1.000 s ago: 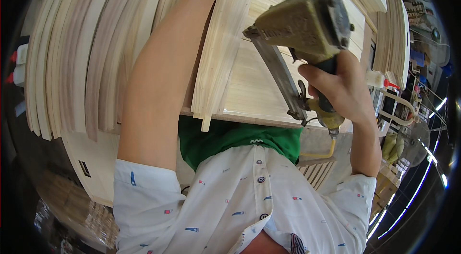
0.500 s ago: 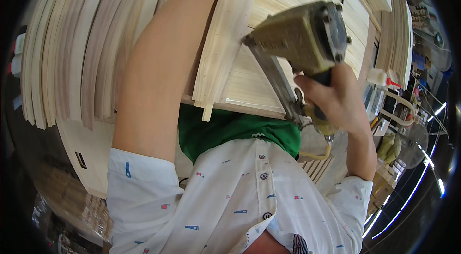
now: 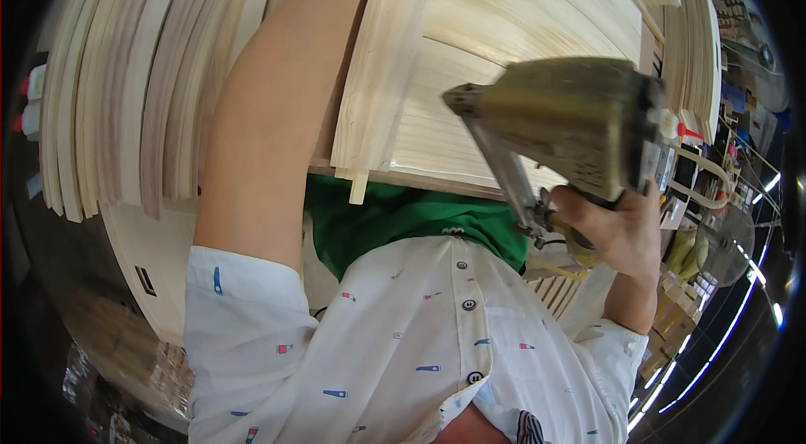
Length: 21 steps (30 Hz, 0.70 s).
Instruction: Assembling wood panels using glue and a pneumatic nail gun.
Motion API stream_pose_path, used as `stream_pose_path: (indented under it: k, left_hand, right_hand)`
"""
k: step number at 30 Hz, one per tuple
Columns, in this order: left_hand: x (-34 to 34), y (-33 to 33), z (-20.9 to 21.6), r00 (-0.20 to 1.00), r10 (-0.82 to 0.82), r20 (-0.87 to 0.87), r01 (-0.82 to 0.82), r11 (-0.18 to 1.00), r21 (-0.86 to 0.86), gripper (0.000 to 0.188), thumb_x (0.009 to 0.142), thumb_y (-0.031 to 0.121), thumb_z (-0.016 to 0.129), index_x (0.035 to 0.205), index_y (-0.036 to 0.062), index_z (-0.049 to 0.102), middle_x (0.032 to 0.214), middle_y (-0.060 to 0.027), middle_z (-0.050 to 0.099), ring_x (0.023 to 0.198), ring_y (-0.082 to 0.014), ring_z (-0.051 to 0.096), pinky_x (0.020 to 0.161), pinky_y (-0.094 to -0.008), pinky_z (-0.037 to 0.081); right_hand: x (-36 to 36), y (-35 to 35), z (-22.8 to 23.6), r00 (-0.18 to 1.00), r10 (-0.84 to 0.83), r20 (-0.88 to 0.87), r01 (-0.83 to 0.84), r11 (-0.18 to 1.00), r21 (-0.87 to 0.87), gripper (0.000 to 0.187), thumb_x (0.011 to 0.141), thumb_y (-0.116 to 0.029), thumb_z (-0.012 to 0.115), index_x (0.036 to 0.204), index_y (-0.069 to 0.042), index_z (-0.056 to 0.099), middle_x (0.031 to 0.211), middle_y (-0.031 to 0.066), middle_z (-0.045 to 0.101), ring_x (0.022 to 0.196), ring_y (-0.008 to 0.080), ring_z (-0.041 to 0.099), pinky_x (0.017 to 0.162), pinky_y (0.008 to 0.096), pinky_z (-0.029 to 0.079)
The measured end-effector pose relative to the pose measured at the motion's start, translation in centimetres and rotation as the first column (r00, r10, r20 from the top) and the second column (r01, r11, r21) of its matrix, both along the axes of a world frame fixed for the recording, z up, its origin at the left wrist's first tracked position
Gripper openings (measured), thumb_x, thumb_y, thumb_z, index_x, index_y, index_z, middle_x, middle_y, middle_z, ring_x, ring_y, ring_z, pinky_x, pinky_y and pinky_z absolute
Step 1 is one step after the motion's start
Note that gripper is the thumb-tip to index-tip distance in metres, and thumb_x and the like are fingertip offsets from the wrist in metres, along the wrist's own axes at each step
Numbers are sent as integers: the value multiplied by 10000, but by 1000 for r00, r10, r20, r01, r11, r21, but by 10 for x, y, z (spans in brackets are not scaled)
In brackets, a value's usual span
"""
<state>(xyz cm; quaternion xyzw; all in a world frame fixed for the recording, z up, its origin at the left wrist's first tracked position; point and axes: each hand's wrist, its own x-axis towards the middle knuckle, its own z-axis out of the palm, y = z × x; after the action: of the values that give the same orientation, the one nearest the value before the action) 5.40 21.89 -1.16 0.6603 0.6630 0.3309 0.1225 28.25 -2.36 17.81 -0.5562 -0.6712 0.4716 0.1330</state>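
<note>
My right hand (image 3: pixel 617 230) is wrapped round the grip of a pneumatic nail gun (image 3: pixel 562 121), raised above a pale wooden panel (image 3: pixel 470 75). The gun's nose points left and stands apart from the wood. A light wooden strip (image 3: pixel 374 100) runs along the panel's left side, with small nail marks in it and a narrow tongue sticking out at the near end. My left forearm (image 3: pixel 269 100) stretches forward along that strip; the left hand itself lies beyond the top edge of the view.
Long wooden boards (image 3: pixel 143 75) stand in a row on the left. Another board stack (image 3: pixel 693 58) is at the far right, near a glue bottle (image 3: pixel 670 125) with a red tip. A pale panel with a dark slot (image 3: pixel 144 279) leans at lower left.
The nail gun in my right hand has moved right and closer to me, away from the strip. My left arm stays reached forward, and the view has shifted slightly.
</note>
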Motion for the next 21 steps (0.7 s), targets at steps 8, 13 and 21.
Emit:
stream_pose_path:
  k: [8, 13, 21]
  left_hand:
    - [-13, 30, -47, 978, -201, -58, 209, 924, 321, 540, 787, 390, 705, 1168, 17, 625, 974, -181, 632, 970, -341, 577, 860, -432, 443]
    - [-3, 14, -28, 984, -73, -164, 100, 981, 166, 535, 863, 403, 617, 1272, 62, 561, 1229, -176, 554, 1166, -328, 491, 996, -423, 379]
    - [-27, -47, -48, 947, -212, -243, 231, 972, 52, 559, 888, 341, 594, 1318, -2, 495, 1363, -241, 464, 1294, -379, 396, 1093, -452, 306]
  right_hand:
    - [124, -63, -2, 705, -706, 65, 708, 705, -33, 185, 771, -45, 693, 912, 34, 600, 674, 70, 621, 530, 124, 572, 492, 259, 457]
    - [213, -99, -11, 509, -861, 2, 861, 508, 12, 180, 802, -109, 672, 872, 25, 574, 643, 74, 592, 515, 145, 578, 479, 273, 475]
    - [312, -123, -61, 390, -904, -175, 913, 404, -50, 201, 837, -164, 659, 878, 7, 561, 706, 69, 569, 511, 150, 574, 459, 279, 506]
